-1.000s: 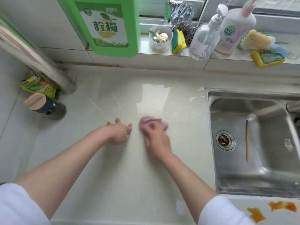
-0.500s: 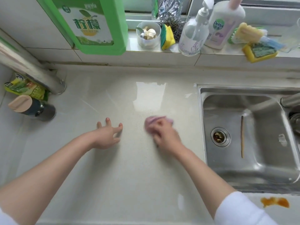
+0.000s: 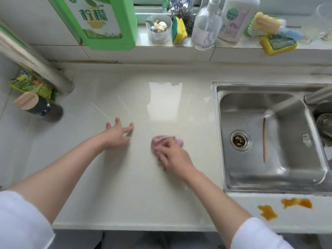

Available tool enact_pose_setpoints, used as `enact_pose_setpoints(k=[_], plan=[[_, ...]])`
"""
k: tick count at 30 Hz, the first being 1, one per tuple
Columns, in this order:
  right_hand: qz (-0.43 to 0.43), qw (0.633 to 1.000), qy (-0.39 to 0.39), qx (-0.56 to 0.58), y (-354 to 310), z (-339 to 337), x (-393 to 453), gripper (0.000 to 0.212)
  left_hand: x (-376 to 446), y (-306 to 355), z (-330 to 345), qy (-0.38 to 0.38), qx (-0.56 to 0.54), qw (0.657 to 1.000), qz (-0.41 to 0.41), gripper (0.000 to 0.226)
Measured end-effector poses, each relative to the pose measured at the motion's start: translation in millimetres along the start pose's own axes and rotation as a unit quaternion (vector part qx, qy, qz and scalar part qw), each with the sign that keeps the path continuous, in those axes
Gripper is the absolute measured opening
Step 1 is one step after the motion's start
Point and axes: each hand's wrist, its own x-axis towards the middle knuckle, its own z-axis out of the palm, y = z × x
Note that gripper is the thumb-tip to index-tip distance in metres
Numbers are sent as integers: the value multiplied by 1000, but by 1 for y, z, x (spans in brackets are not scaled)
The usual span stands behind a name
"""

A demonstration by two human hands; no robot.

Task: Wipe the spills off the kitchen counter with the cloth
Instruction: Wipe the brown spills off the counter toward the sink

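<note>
A small pink cloth [image 3: 161,140] lies bunched on the pale counter [image 3: 125,186], mid-way between its left end and the sink. My right hand [image 3: 173,155] covers most of the cloth and holds it down against the counter with curled fingers. My left hand [image 3: 117,135] rests on the counter to the left of the cloth, fingers spread, holding nothing. Two orange spills [image 3: 267,212] [image 3: 296,203] sit on the narrow counter strip in front of the sink, well right of both hands.
A steel sink [image 3: 224,159] with a chopstick [image 3: 264,140] inside fills the right side. A dark jar with a wooden lid [image 3: 38,107] and a metal pipe [image 3: 32,63] stand at the left. Bottles, sponges and a green detergent jug [image 3: 100,22] line the window ledge.
My right hand slid the cloth right, then back left and slightly toward me. My left hand stays planted with fingers spread. The view shifted.
</note>
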Motion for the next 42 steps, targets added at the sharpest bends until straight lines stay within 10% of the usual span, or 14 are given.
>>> enact_pose_setpoints(k=[4, 10, 18, 24, 32, 38, 42], plan=[[-34, 996, -64, -42, 1, 4, -89, 33, -7, 3, 13, 66, 7, 998, -5, 56], [199, 956, 167, -137, 24, -20, -66, 39, -55, 23, 80, 149, 21, 986, 71, 54], [-85, 987, 27, -135, -24, 58, -156, 21, -91, 33, 131, 112, 95, 982, 118, 56], [217, 941, 204, -159, 27, 11, -159, 26, -112, 40, 144, -1, 103, 990, 92, 76], [-1, 989, 116, -93, 28, 40, -216, 27, -126, 62, 128, -2, 153, 985, 74, 61], [396, 865, 293, -91, 118, -35, -240, 26, -110, 83, 151, 64, 116, 986, 100, 55], [220, 952, 203, -64, 57, 15, -215, 28, -111, 137, 160, 106, 78, 977, 167, 59]])
